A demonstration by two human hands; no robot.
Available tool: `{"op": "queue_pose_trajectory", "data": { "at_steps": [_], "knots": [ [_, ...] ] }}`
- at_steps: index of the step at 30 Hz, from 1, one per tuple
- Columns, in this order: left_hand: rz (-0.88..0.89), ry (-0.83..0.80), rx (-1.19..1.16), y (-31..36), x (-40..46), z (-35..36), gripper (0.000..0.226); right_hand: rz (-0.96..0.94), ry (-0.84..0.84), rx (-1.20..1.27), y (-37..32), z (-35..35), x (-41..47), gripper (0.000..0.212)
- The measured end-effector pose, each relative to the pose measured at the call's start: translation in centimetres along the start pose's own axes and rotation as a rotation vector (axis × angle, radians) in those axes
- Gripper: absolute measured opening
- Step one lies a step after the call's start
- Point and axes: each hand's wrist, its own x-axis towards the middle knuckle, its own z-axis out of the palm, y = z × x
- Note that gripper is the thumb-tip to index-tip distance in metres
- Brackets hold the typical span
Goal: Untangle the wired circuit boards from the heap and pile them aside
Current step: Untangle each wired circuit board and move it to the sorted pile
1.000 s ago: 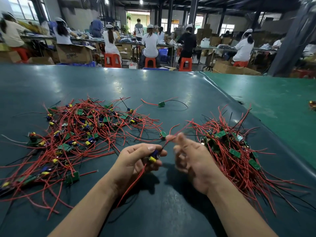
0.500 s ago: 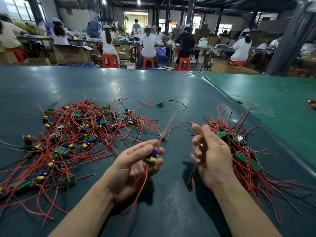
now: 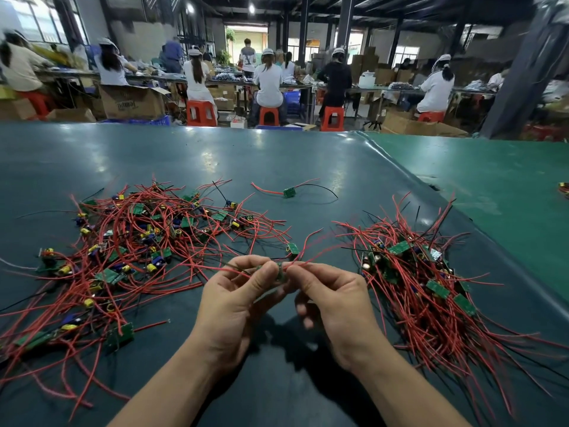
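A tangled heap (image 3: 132,251) of small green circuit boards with red and black wires spreads over the left of the dark table. A second pile (image 3: 425,291) of the same boards lies to the right. Between them, my left hand (image 3: 237,300) pinches a small green board (image 3: 279,270) with thumb and forefinger. My right hand (image 3: 335,300) meets it from the right and pinches the board's red wire (image 3: 311,257), which runs up and right. Much of the held board is hidden by my fingers.
One loose board (image 3: 288,192) with a red and a black wire lies farther back on the table (image 3: 277,155). Another board (image 3: 292,248) lies just beyond my hands. A brighter green mat (image 3: 492,180) covers the right side. Workers sit at benches behind.
My right hand moved left from beside the right pile and now pinches the red wire of the board in my left hand. The two hands have come together and risen slightly.
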Motion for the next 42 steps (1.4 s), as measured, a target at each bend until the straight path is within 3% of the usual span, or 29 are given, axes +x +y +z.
{"op": "queue_pose_trajectory", "data": {
  "at_steps": [7,13,17,22,27,34,38,40,42],
  "knots": [
    [0.161,0.023,0.252,-0.4,0.0,0.3,0.043,0.003,0.033,-0.013,0.2,-0.1,0.3,0.019],
    [0.27,0.069,0.452,-0.8,0.0,0.3,0.036,0.038,0.093,-0.14,0.2,-0.3,0.4,0.023],
    [0.22,0.112,0.437,-0.9,0.4,-0.3,0.046,-0.013,0.15,-0.169,0.1,-0.1,0.6,0.022],
    [0.197,0.101,0.379,-0.8,0.4,-0.6,0.039,-0.058,0.264,-0.04,-0.6,-0.8,1.1,0.029],
    [0.22,0.102,0.377,-0.3,0.5,-1.2,0.04,-0.151,0.372,0.138,-1.2,-1.9,1.7,0.036],
    [0.284,0.082,0.362,-0.3,0.5,-1.7,0.037,-0.278,0.447,0.156,-1.4,-2.0,1.6,0.039],
    [0.359,0.195,0.288,0.1,0.7,-2.0,0.032,-0.366,0.605,0.272,-1.6,-3.0,2.0,0.036],
    [0.378,0.223,0.2,0.7,0.8,-2.3,0.028,-0.347,0.614,0.159,-1.2,-3.7,2.2,0.036],
    [0.378,0.179,0.169,0.8,0.5,-2.0,0.026,-0.327,0.514,-0.204,-0.2,-3.4,1.8,0.037]
  ]
}}
